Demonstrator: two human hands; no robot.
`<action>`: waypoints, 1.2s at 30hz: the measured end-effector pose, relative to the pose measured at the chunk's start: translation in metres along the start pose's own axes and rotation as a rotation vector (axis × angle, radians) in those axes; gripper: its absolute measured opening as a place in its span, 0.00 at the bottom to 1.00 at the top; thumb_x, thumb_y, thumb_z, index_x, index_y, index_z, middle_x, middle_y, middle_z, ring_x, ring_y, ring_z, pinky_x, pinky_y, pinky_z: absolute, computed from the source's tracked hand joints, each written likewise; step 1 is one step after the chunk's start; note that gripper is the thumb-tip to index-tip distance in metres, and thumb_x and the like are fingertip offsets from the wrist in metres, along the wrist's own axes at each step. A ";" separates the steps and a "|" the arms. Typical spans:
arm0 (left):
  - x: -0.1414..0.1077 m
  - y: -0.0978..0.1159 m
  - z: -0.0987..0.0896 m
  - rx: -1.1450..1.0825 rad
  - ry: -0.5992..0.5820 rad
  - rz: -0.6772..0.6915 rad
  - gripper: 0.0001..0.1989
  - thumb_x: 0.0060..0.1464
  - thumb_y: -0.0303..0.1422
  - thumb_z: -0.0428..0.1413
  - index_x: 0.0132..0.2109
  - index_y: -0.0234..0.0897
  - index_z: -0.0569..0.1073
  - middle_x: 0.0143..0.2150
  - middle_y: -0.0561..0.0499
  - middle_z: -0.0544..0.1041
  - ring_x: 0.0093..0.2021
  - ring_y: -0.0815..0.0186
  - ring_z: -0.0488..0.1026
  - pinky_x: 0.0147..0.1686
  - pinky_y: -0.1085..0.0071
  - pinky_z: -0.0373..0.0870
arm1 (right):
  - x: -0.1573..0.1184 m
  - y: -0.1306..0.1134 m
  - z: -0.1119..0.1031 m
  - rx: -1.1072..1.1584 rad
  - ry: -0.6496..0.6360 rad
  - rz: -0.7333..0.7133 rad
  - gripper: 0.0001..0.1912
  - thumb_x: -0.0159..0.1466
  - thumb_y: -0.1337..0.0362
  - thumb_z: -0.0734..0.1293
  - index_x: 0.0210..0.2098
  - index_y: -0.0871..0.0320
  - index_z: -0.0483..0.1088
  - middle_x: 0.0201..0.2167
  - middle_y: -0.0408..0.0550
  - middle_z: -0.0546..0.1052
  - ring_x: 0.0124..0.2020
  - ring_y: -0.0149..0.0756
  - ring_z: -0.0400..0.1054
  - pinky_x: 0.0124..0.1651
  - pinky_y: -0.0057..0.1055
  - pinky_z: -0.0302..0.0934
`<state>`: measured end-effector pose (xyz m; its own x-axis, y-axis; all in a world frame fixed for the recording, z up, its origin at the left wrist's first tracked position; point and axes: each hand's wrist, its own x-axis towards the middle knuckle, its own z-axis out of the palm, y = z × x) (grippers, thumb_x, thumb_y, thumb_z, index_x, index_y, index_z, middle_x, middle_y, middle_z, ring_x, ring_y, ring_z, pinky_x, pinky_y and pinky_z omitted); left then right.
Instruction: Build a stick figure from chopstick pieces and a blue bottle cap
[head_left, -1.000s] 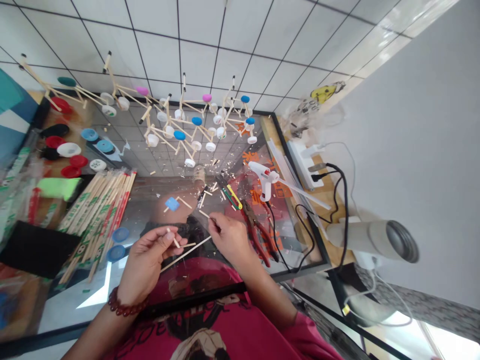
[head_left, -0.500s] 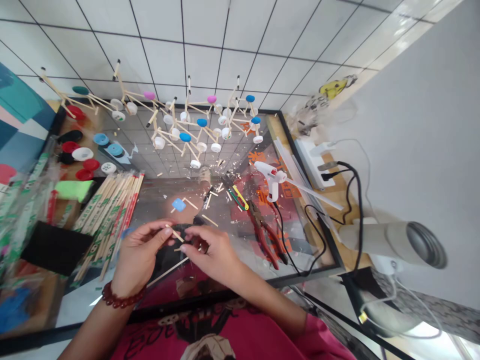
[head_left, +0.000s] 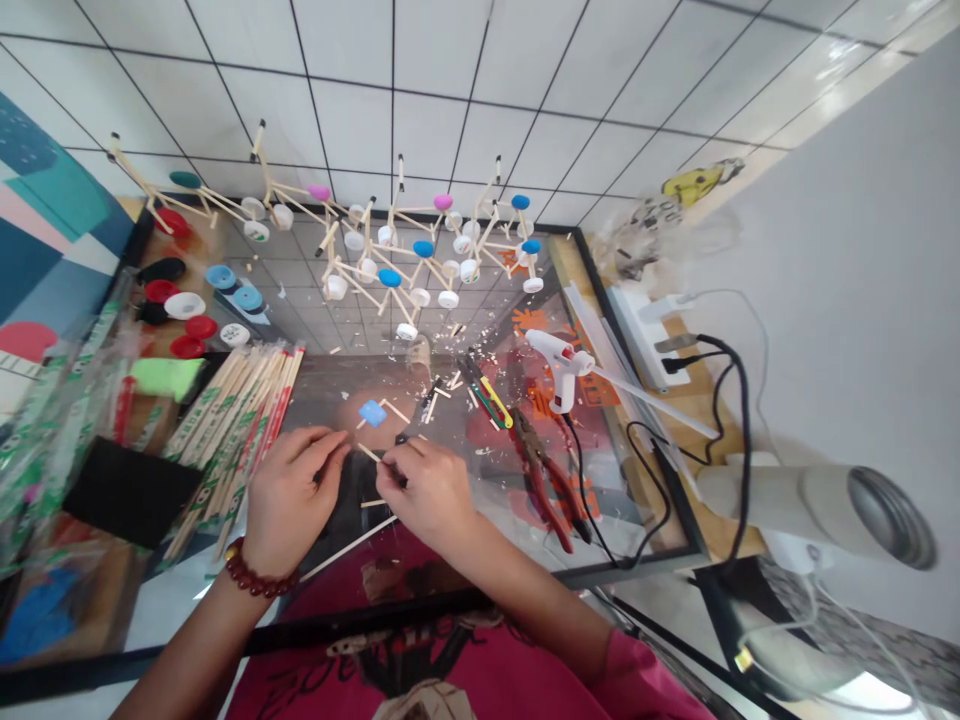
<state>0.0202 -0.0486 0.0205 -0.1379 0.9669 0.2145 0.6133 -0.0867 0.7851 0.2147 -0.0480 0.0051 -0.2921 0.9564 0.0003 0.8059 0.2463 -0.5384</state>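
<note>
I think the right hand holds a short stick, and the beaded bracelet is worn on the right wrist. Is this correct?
Not quite: the head view shows the beaded bracelet on the left wrist. The right hand does hold a short stick.

Short pale wooden stick (head_left: 369,453) — slanted, pinched in the right fingers (head_left: 409,456).

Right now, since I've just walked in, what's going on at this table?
A person's right hand pinches a short wooden stick. The left hand is beside it; whether it grips anything is unclear. Stick-and-cap models stand toward the far side of the table. A glue gun and pliers lie at right.
</note>
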 end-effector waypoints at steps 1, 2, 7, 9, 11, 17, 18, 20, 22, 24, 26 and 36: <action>0.000 -0.004 0.001 0.064 -0.005 0.076 0.06 0.62 0.35 0.66 0.42 0.46 0.90 0.42 0.46 0.88 0.44 0.53 0.83 0.53 0.61 0.77 | 0.001 -0.001 0.001 0.001 0.005 0.006 0.06 0.70 0.66 0.73 0.36 0.53 0.83 0.33 0.47 0.85 0.37 0.39 0.79 0.40 0.31 0.67; 0.000 -0.008 0.002 0.130 -0.009 0.153 0.08 0.65 0.34 0.64 0.43 0.45 0.90 0.43 0.46 0.88 0.44 0.53 0.83 0.51 0.60 0.78 | 0.002 -0.001 0.002 -0.002 0.008 0.012 0.06 0.70 0.65 0.73 0.37 0.52 0.83 0.33 0.45 0.85 0.37 0.38 0.79 0.40 0.31 0.66; 0.002 -0.021 0.007 0.327 0.000 0.395 0.09 0.70 0.29 0.61 0.49 0.38 0.87 0.44 0.45 0.88 0.43 0.55 0.84 0.47 0.61 0.80 | 0.008 -0.002 0.004 -0.059 -0.012 0.051 0.08 0.72 0.63 0.73 0.36 0.53 0.83 0.32 0.46 0.85 0.36 0.37 0.79 0.39 0.30 0.65; 0.003 -0.022 0.009 0.351 -0.004 0.434 0.08 0.70 0.29 0.61 0.48 0.37 0.87 0.44 0.44 0.88 0.42 0.55 0.84 0.47 0.60 0.80 | 0.008 -0.002 0.003 -0.078 -0.020 0.056 0.09 0.73 0.63 0.72 0.37 0.53 0.84 0.33 0.47 0.86 0.36 0.38 0.79 0.40 0.31 0.65; 0.004 -0.024 0.011 0.361 -0.013 0.447 0.08 0.70 0.29 0.61 0.47 0.37 0.86 0.43 0.44 0.88 0.42 0.55 0.84 0.46 0.60 0.80 | 0.009 -0.001 0.003 -0.086 -0.028 0.047 0.10 0.74 0.63 0.71 0.38 0.53 0.84 0.33 0.48 0.85 0.37 0.38 0.79 0.40 0.32 0.65; 0.002 -0.027 0.015 0.357 -0.028 0.436 0.08 0.70 0.30 0.61 0.49 0.37 0.85 0.44 0.44 0.88 0.42 0.54 0.84 0.44 0.60 0.80 | 0.008 0.003 0.003 -0.114 -0.006 0.001 0.10 0.75 0.63 0.70 0.38 0.54 0.83 0.33 0.49 0.84 0.37 0.39 0.79 0.41 0.33 0.66; 0.002 -0.028 0.016 0.359 -0.029 0.436 0.08 0.70 0.30 0.61 0.49 0.36 0.85 0.44 0.43 0.88 0.43 0.53 0.85 0.44 0.59 0.80 | 0.008 0.004 0.003 -0.122 -0.005 -0.003 0.11 0.75 0.63 0.69 0.39 0.54 0.83 0.33 0.49 0.84 0.37 0.39 0.79 0.41 0.33 0.66; 0.002 -0.028 0.016 0.368 -0.031 0.437 0.08 0.71 0.29 0.60 0.50 0.36 0.85 0.45 0.42 0.87 0.43 0.52 0.85 0.45 0.58 0.80 | 0.008 0.005 0.004 -0.134 -0.001 -0.008 0.11 0.75 0.62 0.69 0.39 0.54 0.83 0.34 0.49 0.84 0.36 0.39 0.79 0.40 0.33 0.66; 0.002 -0.027 0.016 0.382 -0.031 0.435 0.08 0.71 0.29 0.60 0.51 0.36 0.84 0.45 0.43 0.87 0.43 0.52 0.84 0.45 0.58 0.80 | 0.008 0.006 0.005 -0.139 0.009 -0.017 0.11 0.75 0.61 0.69 0.38 0.53 0.83 0.33 0.49 0.85 0.36 0.39 0.79 0.39 0.33 0.65; 0.002 -0.026 0.016 0.392 -0.033 0.433 0.08 0.71 0.30 0.60 0.52 0.36 0.84 0.45 0.43 0.87 0.43 0.52 0.84 0.45 0.58 0.80 | 0.008 0.006 0.006 -0.144 0.015 -0.027 0.12 0.76 0.61 0.69 0.38 0.53 0.82 0.33 0.48 0.85 0.36 0.39 0.79 0.39 0.33 0.65; 0.002 -0.025 0.016 0.394 -0.034 0.432 0.08 0.71 0.29 0.60 0.52 0.36 0.83 0.45 0.44 0.87 0.43 0.53 0.84 0.45 0.59 0.80 | 0.008 0.007 0.007 -0.151 0.007 -0.035 0.11 0.76 0.60 0.68 0.39 0.53 0.82 0.34 0.48 0.85 0.37 0.39 0.79 0.39 0.33 0.65; -0.001 -0.026 0.016 0.383 -0.045 0.401 0.09 0.71 0.30 0.59 0.53 0.36 0.84 0.46 0.42 0.86 0.45 0.51 0.84 0.46 0.57 0.80 | -0.018 0.016 -0.004 -0.150 0.151 -0.069 0.08 0.73 0.58 0.73 0.38 0.52 0.81 0.33 0.46 0.83 0.36 0.41 0.79 0.38 0.35 0.64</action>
<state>0.0164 -0.0430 -0.0097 0.1933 0.8861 0.4213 0.8507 -0.3653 0.3780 0.2348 -0.0602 -0.0006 -0.2778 0.9464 0.1649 0.8575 0.3216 -0.4015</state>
